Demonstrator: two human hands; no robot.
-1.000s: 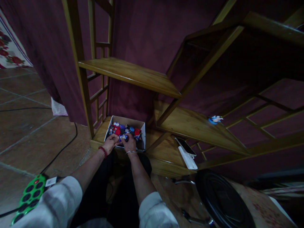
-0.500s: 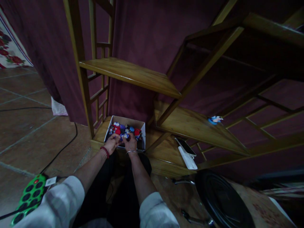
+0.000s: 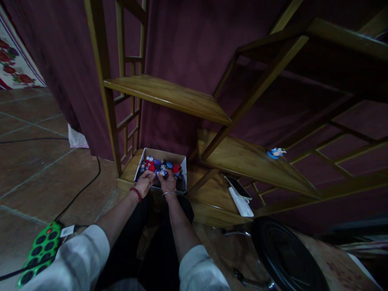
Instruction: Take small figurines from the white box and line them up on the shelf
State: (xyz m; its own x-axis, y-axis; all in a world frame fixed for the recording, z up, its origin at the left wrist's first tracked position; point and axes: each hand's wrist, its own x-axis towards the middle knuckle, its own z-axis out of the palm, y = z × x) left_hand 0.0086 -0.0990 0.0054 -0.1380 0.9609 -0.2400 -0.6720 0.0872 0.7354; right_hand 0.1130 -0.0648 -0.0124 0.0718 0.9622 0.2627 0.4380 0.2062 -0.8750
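An open cardboard box (image 3: 165, 152), white outside, stands on the bottom shelf with several small red, blue and purple figurines inside. Over its near edge my right hand (image 3: 168, 184) is closed on a small blue-and-white figurine (image 3: 161, 173). My left hand (image 3: 144, 182), with a red bead bracelet at the wrist, has its fingers pinched together at the left side of that same figurine. The fingertips of both hands nearly meet there. Red figurines (image 3: 149, 165) lie just beyond my left fingers.
A wooden shelf unit (image 3: 169, 97) surrounds the box, one board overhanging it. Another blue-and-white figurine (image 3: 276, 152) stands on a shelf to the right. A phone (image 3: 239, 187) leans by a white object (image 3: 241, 202). A green power strip (image 3: 42, 248) and a black stool (image 3: 287, 254) flank me.
The view has shifted very slightly. Both hands stay over the box with the small figurine between them, almost unmoved.
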